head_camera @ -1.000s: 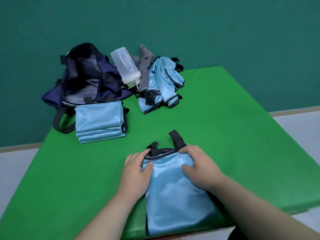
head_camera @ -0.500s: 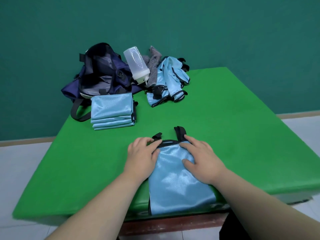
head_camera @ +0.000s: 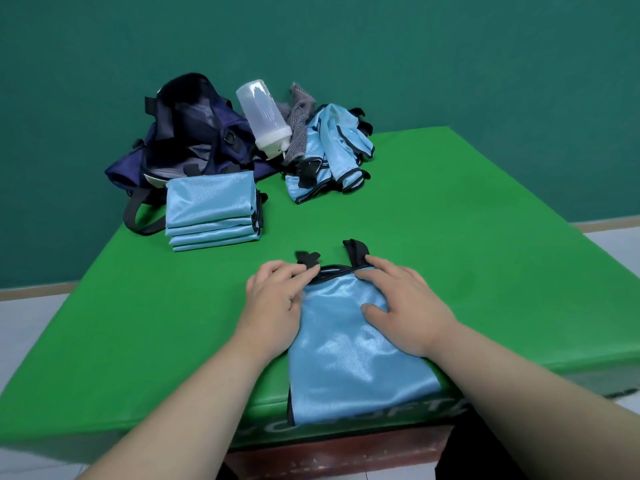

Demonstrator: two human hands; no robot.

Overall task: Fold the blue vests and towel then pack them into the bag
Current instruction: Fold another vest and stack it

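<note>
Left hand (head_camera: 277, 303) lies on the left edge of the blue vest (head_camera: 349, 355) I am folding, fingers lightly bent over its black-trimmed top hem, pressing rather than pinching as far as I can see; right hand (head_camera: 405, 306) rests flat and spread on the cloth's right side, thumb out, gripping nothing; the vest sits at the near edge of the green table (head_camera: 467, 237) with its lower end hanging over the front, and that is my first worry, since the fabric looks slick and its overhang may drag it off once I ease the pressure; two black straps (head_camera: 356, 251) poke out past the hem, so the next fold may trap them crooked or leave them sticking out; the fold may also spring open when I lift it toward the folded stack (head_camera: 211, 209) beside the bag (head_camera: 194, 136); further back, the bottle (head_camera: 263, 119) leans against the grey towel (head_camera: 299, 123) and the unfolded vests (head_camera: 332, 157), so I judge that pulling either one carelessly could send it rolling
</note>
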